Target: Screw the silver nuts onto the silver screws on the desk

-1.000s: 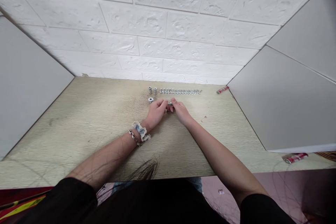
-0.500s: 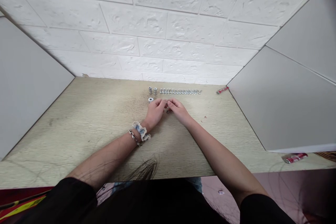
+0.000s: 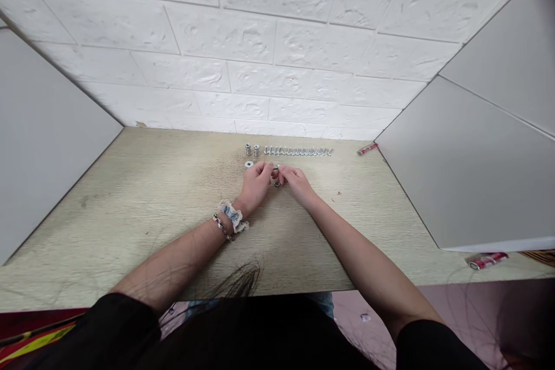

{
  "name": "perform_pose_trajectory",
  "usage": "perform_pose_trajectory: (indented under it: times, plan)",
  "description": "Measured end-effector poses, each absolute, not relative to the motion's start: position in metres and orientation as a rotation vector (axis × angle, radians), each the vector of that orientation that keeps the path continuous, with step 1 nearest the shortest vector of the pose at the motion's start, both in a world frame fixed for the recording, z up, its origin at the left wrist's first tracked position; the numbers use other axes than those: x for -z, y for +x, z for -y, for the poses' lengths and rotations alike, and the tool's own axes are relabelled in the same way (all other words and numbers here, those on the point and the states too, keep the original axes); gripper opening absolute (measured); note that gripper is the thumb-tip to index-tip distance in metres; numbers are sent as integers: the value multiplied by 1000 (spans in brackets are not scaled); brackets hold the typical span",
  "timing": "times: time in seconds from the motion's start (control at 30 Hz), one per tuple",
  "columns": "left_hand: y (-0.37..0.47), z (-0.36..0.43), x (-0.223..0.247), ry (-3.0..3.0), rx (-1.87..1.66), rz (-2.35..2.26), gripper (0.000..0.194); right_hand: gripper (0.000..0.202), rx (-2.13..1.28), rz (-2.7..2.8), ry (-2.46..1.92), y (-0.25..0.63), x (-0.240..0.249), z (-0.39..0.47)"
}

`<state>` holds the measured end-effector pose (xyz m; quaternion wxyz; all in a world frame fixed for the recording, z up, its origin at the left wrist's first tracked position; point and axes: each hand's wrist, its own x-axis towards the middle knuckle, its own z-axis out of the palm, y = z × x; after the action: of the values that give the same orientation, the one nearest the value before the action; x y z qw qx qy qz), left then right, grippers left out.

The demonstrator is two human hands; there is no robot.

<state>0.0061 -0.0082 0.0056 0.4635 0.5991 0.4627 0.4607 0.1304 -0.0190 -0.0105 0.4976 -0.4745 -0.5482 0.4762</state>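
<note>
Over the pale bench (image 3: 173,243), a small metal piece (image 3: 276,168) sat pinched between the nearly closed fingers of the left hand (image 3: 256,185) and right hand (image 3: 297,184), a metal fitting (image 3: 277,184) just below, a row of screws (image 3: 299,151) farther back

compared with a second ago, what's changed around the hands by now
The right hand has shifted slightly left, its thumb now lower and closer to the left hand. The small metal piece between their fingertips now shows a little further left. No letting go is visible. The left hand has hardly moved; the row of screws and the round flanged piece stayed put.
</note>
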Motion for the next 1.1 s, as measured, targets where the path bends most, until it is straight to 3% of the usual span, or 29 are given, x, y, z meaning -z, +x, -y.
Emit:
perform_pose_trajectory:
  times: [0.33,1.1]
  plan:
    - [7,11,-9,1522,-1042,-1046,33,58,-1215,1242,-1165,130,12,19]
    - [6,9,-8,1443,-1068,-1167,30,38,-1206,1207,-1094,130,17,16]
